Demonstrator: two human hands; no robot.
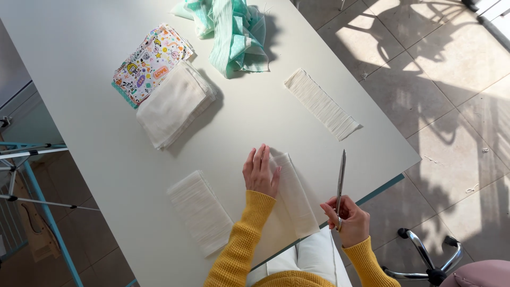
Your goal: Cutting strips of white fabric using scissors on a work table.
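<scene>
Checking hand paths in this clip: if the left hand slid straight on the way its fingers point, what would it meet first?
The left hand lies flat on the white cloth, fingers pointing up the table. Past the cloth's edge comes bare tabletop; farther on, probably the green fabric heap, though the line is uncertain.

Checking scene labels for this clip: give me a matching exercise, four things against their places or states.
Things:
1. scissors
2. white fabric strip
3. patterned fabric stack
4. green fabric heap

Places or states:
A. crumpled at the table's far edge
B. under the left hand
C. held upright in the right hand
D. beside the folded white stack

Pairs: 1-C, 2-B, 3-D, 4-A
</scene>
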